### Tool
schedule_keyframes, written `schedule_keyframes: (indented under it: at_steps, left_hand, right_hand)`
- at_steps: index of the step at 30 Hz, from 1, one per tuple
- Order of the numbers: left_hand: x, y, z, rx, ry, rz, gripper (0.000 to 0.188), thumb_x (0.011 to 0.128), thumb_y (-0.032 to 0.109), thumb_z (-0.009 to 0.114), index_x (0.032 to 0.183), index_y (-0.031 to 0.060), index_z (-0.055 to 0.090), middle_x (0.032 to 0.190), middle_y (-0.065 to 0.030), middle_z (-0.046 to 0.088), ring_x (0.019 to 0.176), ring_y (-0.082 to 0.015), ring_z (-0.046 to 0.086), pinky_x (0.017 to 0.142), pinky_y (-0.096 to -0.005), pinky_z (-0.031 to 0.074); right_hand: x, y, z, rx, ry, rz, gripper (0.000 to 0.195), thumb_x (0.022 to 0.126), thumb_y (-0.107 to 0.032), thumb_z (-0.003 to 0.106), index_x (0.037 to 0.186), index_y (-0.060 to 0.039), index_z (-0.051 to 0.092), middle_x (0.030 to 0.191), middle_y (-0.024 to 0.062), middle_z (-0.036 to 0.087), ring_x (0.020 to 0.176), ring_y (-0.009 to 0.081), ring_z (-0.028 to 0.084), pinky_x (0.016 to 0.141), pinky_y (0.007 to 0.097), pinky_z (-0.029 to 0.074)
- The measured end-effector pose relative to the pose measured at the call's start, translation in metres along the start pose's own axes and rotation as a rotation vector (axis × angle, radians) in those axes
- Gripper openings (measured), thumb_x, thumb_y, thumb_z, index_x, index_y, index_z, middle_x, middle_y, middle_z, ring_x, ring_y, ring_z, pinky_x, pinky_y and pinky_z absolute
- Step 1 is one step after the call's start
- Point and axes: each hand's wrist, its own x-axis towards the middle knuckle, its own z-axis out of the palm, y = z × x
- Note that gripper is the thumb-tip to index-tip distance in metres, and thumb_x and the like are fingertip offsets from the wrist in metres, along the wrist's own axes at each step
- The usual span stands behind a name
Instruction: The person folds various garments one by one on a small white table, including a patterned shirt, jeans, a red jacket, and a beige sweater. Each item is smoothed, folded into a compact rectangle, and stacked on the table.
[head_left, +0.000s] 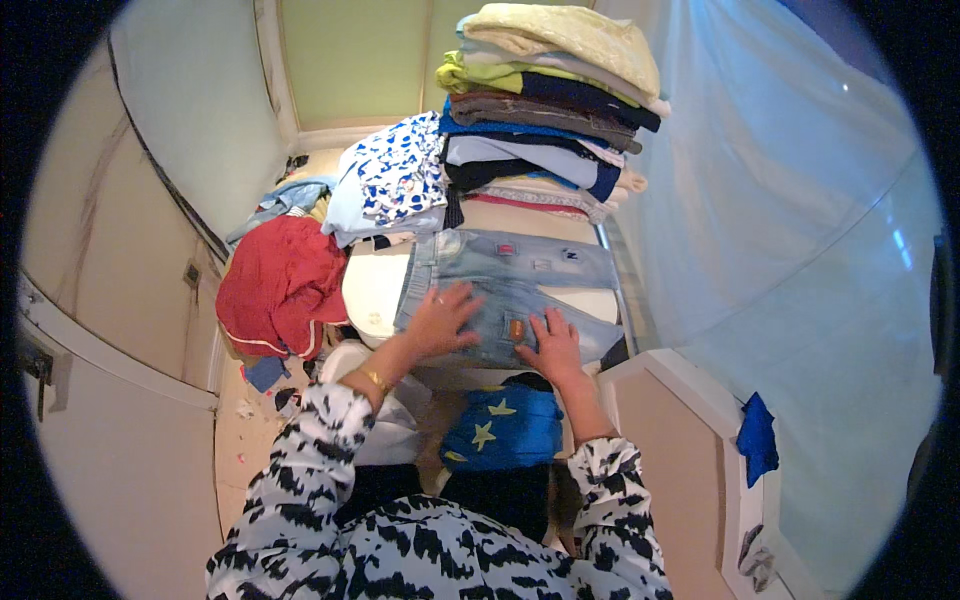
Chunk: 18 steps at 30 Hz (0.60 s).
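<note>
A pair of light blue jeans (487, 292) lies spread sideways on a white padded surface (371, 296), its elastic waistband towards the left and its legs towards the right. My left hand (445, 321) rests on or just over the upper part of the jeans, fingers spread and slightly blurred. On the nearer leg, beside an orange-brown patch (517, 330), lies my right hand (553, 346) with its fingers apart. Neither hand grips anything. Whether the left palm presses on the denim cannot be told.
Behind the jeans rises a tall stack of folded clothes (540, 112), with a blue-and-white patterned garment (405, 169) beside it. A red garment (281, 289) is heaped at the left. Nearer me are a blue cloth with yellow stars (502, 427) and a white cabinet edge (675, 367).
</note>
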Motion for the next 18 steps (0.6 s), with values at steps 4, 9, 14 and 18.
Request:
schedule_keyframes:
  at_steps: [4, 9, 14, 18]
  left_hand:
    - [-0.042, 0.024, 0.000, 0.227, 0.003, 0.192, 0.056, 0.084, 0.034, 0.058, 0.134, 0.0115, 0.045, 0.145, -0.0165, 0.035, 0.136, -0.0323, 0.029, 0.107, -0.0494, 0.026]
    - [-0.042, -0.010, 0.048, 0.063, 0.294, 0.060, 0.044, 0.076, 0.013, 0.058, 0.120, 0.0151, 0.056, 0.131, -0.0081, 0.053, 0.124, -0.0251, 0.047, 0.096, -0.0419, 0.041]
    - [-0.040, 0.003, 0.030, -0.039, 0.267, -0.025, 0.033, 0.074, 0.010, 0.057, 0.107, 0.0150, 0.063, 0.106, -0.0077, 0.065, 0.096, -0.0281, 0.062, 0.078, -0.0403, 0.050]
    - [-0.054, 0.000, 0.019, -0.010, 0.296, -0.055, 0.018, 0.073, 0.010, 0.056, 0.090, 0.0120, 0.061, 0.086, -0.0071, 0.063, 0.080, -0.0284, 0.063, 0.072, -0.0400, 0.049]
  right_hand:
    - [-0.006, -0.025, 0.006, 0.000, -0.026, -0.048, 0.072, 0.069, -0.045, 0.073, 0.127, -0.0095, 0.051, 0.133, 0.0161, 0.044, 0.128, 0.0358, 0.037, 0.099, 0.0538, 0.033]
    - [-0.003, -0.085, 0.026, -0.151, 0.011, -0.032, 0.078, 0.062, -0.040, 0.078, 0.128, -0.0084, 0.049, 0.133, 0.0160, 0.044, 0.129, 0.0369, 0.036, 0.098, 0.0544, 0.033]
    - [-0.007, -0.047, 0.033, -0.042, 0.202, -0.070, 0.054, 0.063, -0.010, 0.068, 0.115, -0.0111, 0.056, 0.119, 0.0098, 0.054, 0.112, 0.0297, 0.050, 0.089, 0.0449, 0.040]
    - [-0.024, 0.008, 0.015, -0.061, 0.293, 0.103, 0.029, 0.065, -0.008, 0.063, 0.093, -0.0148, 0.064, 0.092, 0.0037, 0.062, 0.088, 0.0277, 0.057, 0.077, 0.0427, 0.042]
